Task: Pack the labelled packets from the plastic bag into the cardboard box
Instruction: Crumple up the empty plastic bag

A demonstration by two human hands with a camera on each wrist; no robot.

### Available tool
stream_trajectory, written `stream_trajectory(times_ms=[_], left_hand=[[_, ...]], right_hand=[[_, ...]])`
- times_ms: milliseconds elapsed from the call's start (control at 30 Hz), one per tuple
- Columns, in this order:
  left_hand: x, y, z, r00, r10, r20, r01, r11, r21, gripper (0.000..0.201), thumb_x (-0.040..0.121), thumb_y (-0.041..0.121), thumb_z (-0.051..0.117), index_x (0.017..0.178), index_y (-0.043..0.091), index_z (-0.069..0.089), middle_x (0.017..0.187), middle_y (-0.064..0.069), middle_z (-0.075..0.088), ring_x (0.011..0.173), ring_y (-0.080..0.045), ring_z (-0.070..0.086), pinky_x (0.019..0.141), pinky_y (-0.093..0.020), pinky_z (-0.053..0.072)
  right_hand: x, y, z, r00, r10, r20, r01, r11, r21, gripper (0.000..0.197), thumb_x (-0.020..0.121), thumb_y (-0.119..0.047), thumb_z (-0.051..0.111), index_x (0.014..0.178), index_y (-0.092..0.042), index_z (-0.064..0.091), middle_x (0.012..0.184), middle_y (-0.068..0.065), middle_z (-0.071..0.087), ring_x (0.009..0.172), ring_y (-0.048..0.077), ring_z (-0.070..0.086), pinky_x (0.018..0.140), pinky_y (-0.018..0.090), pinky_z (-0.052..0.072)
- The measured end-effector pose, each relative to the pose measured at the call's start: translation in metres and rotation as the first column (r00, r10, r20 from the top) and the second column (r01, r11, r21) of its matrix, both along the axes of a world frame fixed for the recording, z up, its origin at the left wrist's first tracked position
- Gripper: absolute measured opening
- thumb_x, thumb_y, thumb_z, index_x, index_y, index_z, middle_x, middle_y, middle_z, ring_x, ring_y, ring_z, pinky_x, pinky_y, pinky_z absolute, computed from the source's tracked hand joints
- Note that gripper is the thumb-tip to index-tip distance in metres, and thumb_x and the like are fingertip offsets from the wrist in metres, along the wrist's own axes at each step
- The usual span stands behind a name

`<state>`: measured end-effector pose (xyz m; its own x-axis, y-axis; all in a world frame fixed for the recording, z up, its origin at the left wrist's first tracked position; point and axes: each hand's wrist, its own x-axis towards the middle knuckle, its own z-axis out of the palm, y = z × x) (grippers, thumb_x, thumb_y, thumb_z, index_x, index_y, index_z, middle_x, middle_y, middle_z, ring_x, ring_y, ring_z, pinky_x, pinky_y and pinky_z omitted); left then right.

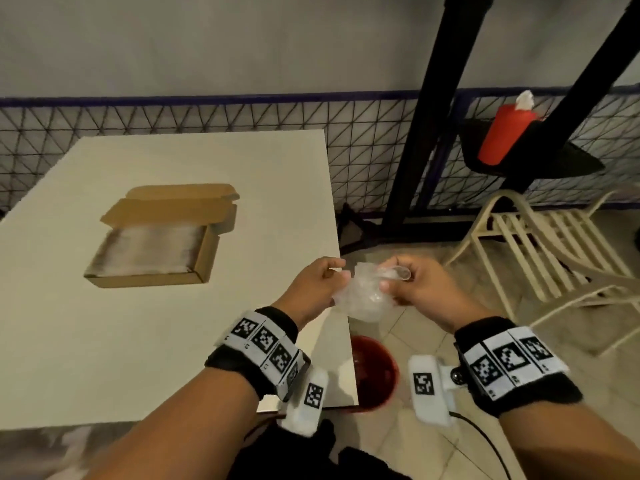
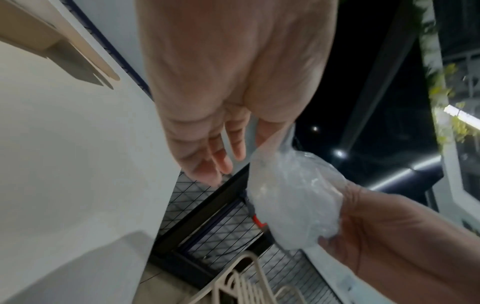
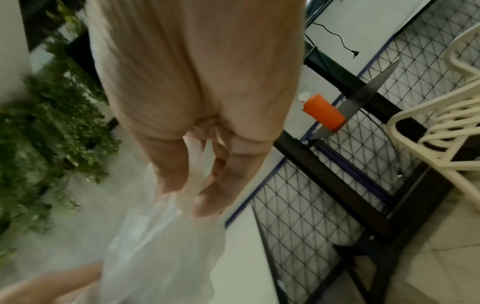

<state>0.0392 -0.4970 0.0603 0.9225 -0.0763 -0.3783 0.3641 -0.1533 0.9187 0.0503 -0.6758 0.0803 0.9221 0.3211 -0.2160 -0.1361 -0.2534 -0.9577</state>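
An open cardboard box (image 1: 145, 280) lies on the white table (image 1: 104, 341), its lid (image 1: 173, 206) folded back. Pale, blurred packets (image 1: 149, 251) fill its floor. Past the table's right edge, both hands hold a crumpled clear plastic bag (image 1: 363, 296) in the air. My left hand (image 1: 337, 271) pinches the bag's left edge. My right hand (image 1: 391, 282) grips its right side with curled fingers. The left wrist view shows the bag (image 2: 291, 195) bunched against the right hand (image 2: 389, 236). In the right wrist view the bag (image 3: 161, 246) hangs below the fingers (image 3: 207, 197). I cannot tell what is inside the bag.
A red bucket (image 1: 374, 372) stands on the tiled floor under the hands, by the table corner. A cream slatted chair (image 1: 540, 244) lies at the right. Black posts (image 1: 426, 126) and a red tissue holder (image 1: 502, 136) stand behind. A wire mesh fence (image 1: 207, 123) lines the wall.
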Motion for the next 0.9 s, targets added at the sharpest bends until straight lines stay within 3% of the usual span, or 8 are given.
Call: stream_trajectory(times_ms=[100,200,367,533,633,700,800,900], left_hand=[[-0.006,-0.018,-0.029,0.999,-0.010,0.043,-0.003,0.956,0.292,0.028,0.094,0.024,0.050,0.121,0.016,0.054,0.118,-0.001,0.053,0.106,-0.015,0.051,0.091,-0.027,0.040],[-0.014,-0.028,-0.054,0.999,-0.038,0.040,0.014,0.873,0.488,0.037,0.094,0.027,0.050,0.129,0.018,0.050,0.135,-0.004,0.044,0.125,-0.019,0.043,0.100,-0.025,0.032],[-0.031,-0.032,-0.098,0.983,-0.167,-0.083,0.169,0.616,0.769,0.059,0.095,0.040,0.040,0.148,0.021,0.021,0.157,-0.007,0.012,0.144,-0.027,0.008,0.116,-0.043,0.016],[-0.042,-0.043,-0.119,0.957,-0.238,-0.165,0.256,0.427,0.867,0.063,0.097,0.044,0.030,0.150,0.023,0.005,0.158,-0.005,-0.009,0.144,-0.033,-0.010,0.114,-0.051,0.003],[-0.047,-0.045,-0.129,0.961,-0.246,-0.124,0.207,0.348,0.914,0.063,0.097,0.045,0.026,0.150,0.022,0.002,0.158,-0.006,-0.009,0.144,-0.034,-0.009,0.114,-0.052,0.002],[-0.049,-0.045,-0.136,0.966,-0.250,-0.068,0.145,0.307,0.940,0.062,0.097,0.045,0.024,0.150,0.021,0.004,0.158,-0.006,-0.005,0.144,-0.035,-0.005,0.113,-0.053,0.005],[-0.051,-0.047,-0.143,0.967,-0.256,-0.011,0.084,0.275,0.958,0.061,0.096,0.044,0.023,0.150,0.021,0.006,0.158,-0.006,-0.001,0.144,-0.034,-0.001,0.113,-0.054,0.007],[-0.051,-0.045,-0.147,0.966,-0.256,0.027,0.043,0.262,0.964,0.061,0.096,0.044,0.024,0.150,0.021,0.007,0.158,-0.006,0.001,0.144,-0.035,0.000,0.112,-0.054,0.008]], right_hand=[[-0.005,-0.024,-0.034,0.995,-0.097,-0.019,0.096,0.994,-0.053,0.015,0.085,0.002,0.060,0.086,-0.013,0.059,0.076,0.002,0.060,0.064,0.010,0.057,0.056,0.015,0.051],[-0.008,-0.041,-0.073,0.979,-0.196,-0.053,0.190,0.976,-0.104,0.018,0.084,-0.002,0.063,0.081,-0.019,0.058,0.076,0.000,0.059,0.067,0.014,0.056,0.066,0.028,0.051],[-0.016,-0.056,-0.139,0.956,-0.269,-0.121,0.241,0.949,-0.201,0.009,0.083,-0.009,0.064,0.086,-0.014,0.057,0.077,0.001,0.061,0.072,0.020,0.058,0.071,0.036,0.050],[-0.018,-0.061,-0.218,0.918,-0.339,-0.207,0.265,0.911,-0.315,0.013,0.079,-0.019,0.067,0.075,-0.020,0.055,0.079,0.006,0.061,0.079,0.030,0.060,0.076,0.045,0.052],[-0.016,-0.055,-0.262,0.919,-0.317,-0.235,0.198,0.885,-0.422,0.020,0.083,-0.018,0.061,0.097,-0.004,0.061,0.099,0.016,0.065,0.092,0.033,0.061,0.078,0.035,0.046],[-0.013,-0.050,-0.291,0.891,-0.353,-0.285,0.200,0.870,-0.451,0.029,0.089,-0.013,0.056,0.113,0.003,0.056,0.112,0.021,0.061,0.103,0.035,0.058,0.083,0.033,0.043],[-0.009,-0.043,-0.331,0.820,-0.427,-0.381,0.223,0.852,-0.474,0.042,0.090,-0.019,0.055,0.127,-0.001,0.046,0.123,0.021,0.056,0.110,0.036,0.056,0.089,0.038,0.045],[-0.004,-0.037,-0.361,0.752,-0.501,-0.428,0.308,0.842,-0.444,0.047,0.087,-0.030,0.061,0.123,-0.003,0.050,0.119,0.019,0.058,0.106,0.035,0.058,0.092,0.040,0.048]])
